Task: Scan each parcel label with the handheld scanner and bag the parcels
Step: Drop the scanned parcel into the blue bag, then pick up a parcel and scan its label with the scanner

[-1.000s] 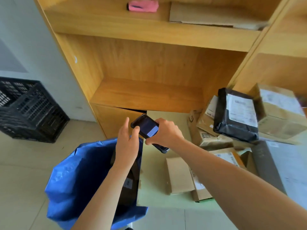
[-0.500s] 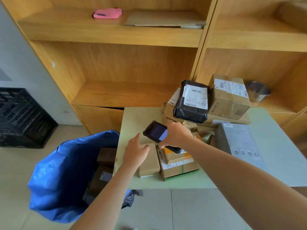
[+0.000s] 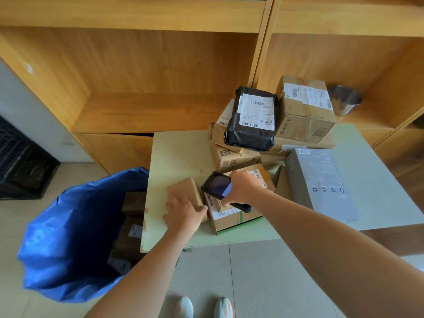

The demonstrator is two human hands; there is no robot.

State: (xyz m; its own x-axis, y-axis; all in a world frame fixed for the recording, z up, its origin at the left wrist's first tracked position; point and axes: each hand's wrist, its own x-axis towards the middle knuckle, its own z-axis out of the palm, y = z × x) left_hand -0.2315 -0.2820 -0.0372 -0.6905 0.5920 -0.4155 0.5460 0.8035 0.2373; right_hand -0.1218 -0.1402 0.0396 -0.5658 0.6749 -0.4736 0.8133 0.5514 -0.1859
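Blue bag (image 3: 68, 237): it stands open on the floor to the left of your left fingers, with brown parcels (image 3: 130, 223) lying inside.
Left hand (image 3: 183, 214): your fingers curl over the near end of a small plain brown box (image 3: 183, 191), thumb against its right side, gripping it while it rests on the table.
Small box: bare cardboard on top, no label visible; it lies just left of the scanner.
Handheld scanner (image 3: 218, 185): your right hand (image 3: 243, 187) is wrapped closed around its handle; the dark screen faces up, tilted over the labelled box (image 3: 229, 216) beneath your fingers.
Labelled box: brown carton with a white barcode label, touching the small box's right side.
Beyond your right fingers: a stack of brown cartons, a black poly mailer (image 3: 252, 120) with a white label on top, a taped carton (image 3: 305, 109) beside it.
Right of your fingers: a flat grey box (image 3: 321, 180).
Surface: a pale green table (image 3: 179, 152) in front of wooden shelving (image 3: 137, 76); a steel cup (image 3: 344, 99) sits on a shelf.
Room: tiled floor, a black crate (image 3: 20, 166) far left.
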